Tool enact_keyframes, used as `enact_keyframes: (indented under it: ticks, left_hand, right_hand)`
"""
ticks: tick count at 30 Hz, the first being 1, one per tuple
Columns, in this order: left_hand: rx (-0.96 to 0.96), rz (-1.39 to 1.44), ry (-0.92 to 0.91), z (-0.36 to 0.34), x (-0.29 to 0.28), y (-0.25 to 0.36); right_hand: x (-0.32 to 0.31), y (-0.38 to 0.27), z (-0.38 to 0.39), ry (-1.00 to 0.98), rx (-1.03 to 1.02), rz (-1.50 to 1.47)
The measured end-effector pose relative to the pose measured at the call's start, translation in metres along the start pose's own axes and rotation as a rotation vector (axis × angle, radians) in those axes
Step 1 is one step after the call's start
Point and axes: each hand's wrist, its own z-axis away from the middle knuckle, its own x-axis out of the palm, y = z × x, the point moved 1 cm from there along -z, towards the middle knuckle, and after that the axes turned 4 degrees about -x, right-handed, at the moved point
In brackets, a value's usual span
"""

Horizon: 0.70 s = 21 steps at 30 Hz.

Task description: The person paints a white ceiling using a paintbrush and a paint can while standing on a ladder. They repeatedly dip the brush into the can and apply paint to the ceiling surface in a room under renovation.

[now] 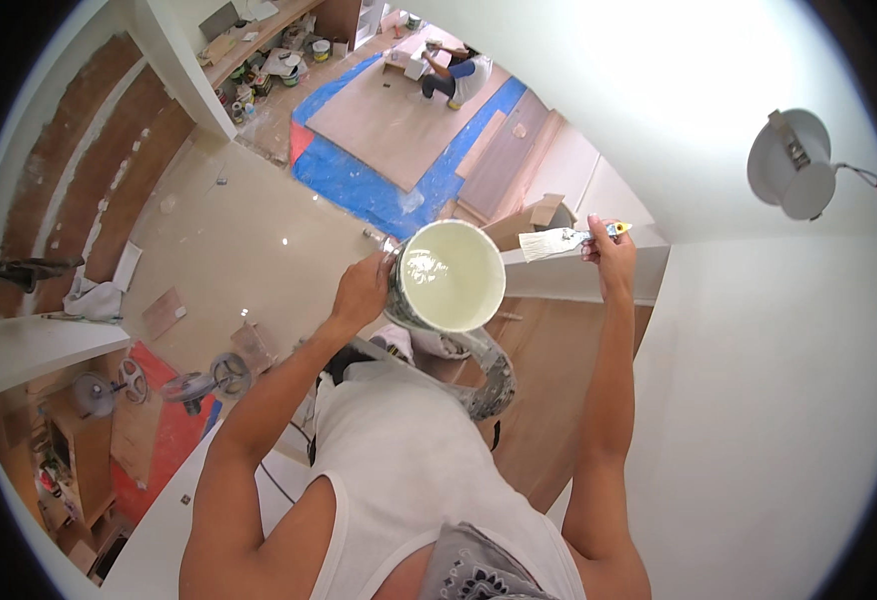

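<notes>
My left hand (364, 290) grips the left side of a paint bucket (497, 268), its fingers closed at the rim. The bucket is round with a dark, splattered outside. Pale, glossy paint (449, 285) fills much of it. My right hand (614, 260) holds a paintbrush (551, 243) up to the right of the bucket, apart from it. The brush's whitish bristles point left toward the bucket, and its yellow handle end sticks out past my fingers. Below the bucket, a paint-stained curved grey piece (494, 375) shows in front of my body.
Overhead at right, a white downlight (794, 165) hangs by wires near a white wall (759, 400). Far below, a co-worker (459, 78) crouches on a large board (389, 125) over blue sheeting (344, 190). Fans (229, 375) stand at lower left; a cluttered shelf (259, 40) lies beyond.
</notes>
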Motion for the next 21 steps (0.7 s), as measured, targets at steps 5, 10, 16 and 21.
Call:
enact_keyframes:
  ticks: [5,10,16,21]
  left_hand:
    - [0.087,-0.047,0.053,-0.001,0.013,-0.017]
    - [0.011,0.002,0.063,0.000,0.015,-0.016]
    - [-0.027,-0.025,0.008,0.001,0.006,-0.001]
    - [-0.123,-0.042,-0.019,0.004,0.001,0.005]
  right_hand:
    - [0.008,-0.052,-0.049,0.005,-0.338,-0.174]
    - [0.052,-0.163,-0.090,0.019,-0.970,0.028]
    - [0.108,-0.246,-0.156,0.166,-1.549,0.892]
    - [0.145,-0.316,-0.207,0.358,-1.661,0.972]
